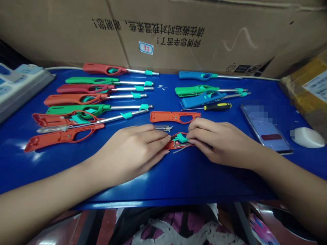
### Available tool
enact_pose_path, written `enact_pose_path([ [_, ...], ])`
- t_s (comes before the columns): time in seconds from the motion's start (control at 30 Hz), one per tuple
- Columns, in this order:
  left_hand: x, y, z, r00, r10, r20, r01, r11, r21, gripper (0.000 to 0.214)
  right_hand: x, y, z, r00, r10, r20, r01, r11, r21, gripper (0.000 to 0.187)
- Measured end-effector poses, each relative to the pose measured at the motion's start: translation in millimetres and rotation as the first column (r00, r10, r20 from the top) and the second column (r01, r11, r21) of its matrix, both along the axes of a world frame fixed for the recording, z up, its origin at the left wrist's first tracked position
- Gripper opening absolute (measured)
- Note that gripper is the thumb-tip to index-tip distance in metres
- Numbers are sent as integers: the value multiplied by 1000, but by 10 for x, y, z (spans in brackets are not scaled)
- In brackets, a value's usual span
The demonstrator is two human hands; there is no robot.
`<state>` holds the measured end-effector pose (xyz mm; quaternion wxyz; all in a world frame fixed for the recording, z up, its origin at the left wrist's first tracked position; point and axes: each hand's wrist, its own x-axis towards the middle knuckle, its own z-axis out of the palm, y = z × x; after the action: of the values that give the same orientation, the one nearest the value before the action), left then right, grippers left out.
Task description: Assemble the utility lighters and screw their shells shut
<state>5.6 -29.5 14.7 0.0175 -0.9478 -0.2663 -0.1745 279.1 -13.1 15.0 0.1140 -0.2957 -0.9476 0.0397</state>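
Note:
An opened orange lighter half-shell [176,144] with a teal trigger [181,137] lies on the blue table [163,180] between my hands. My left hand [133,149] rests on its left end, fingers pressed together over it, beside a small metal tube [163,128]. My right hand [217,139] pinches the shell at the teal trigger. The matching orange half-shell [175,116] lies just behind them.
Several long-nosed lighters in orange, green and red [84,98] lie in rows at the left; blue and green ones [201,92] and a yellow-black screwdriver [217,106] lie at the right. A phone [265,127], a white mouse [308,137], a power strip [20,85] and cardboard boxes [178,30] surround them.

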Motion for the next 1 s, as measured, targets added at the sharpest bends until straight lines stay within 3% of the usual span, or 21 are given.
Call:
enact_pose_path([
  [0.6,-16,7,-10,1000,-31,-4,31,999,7,25,-4,3,-15,999,44,-16,-45,999,-29,19],
  [1.0,25,-11,3,993,4,-121,-1,1000,30,25,-22,-8,-3,1000,15,-5,-15,998,-65,23],
])
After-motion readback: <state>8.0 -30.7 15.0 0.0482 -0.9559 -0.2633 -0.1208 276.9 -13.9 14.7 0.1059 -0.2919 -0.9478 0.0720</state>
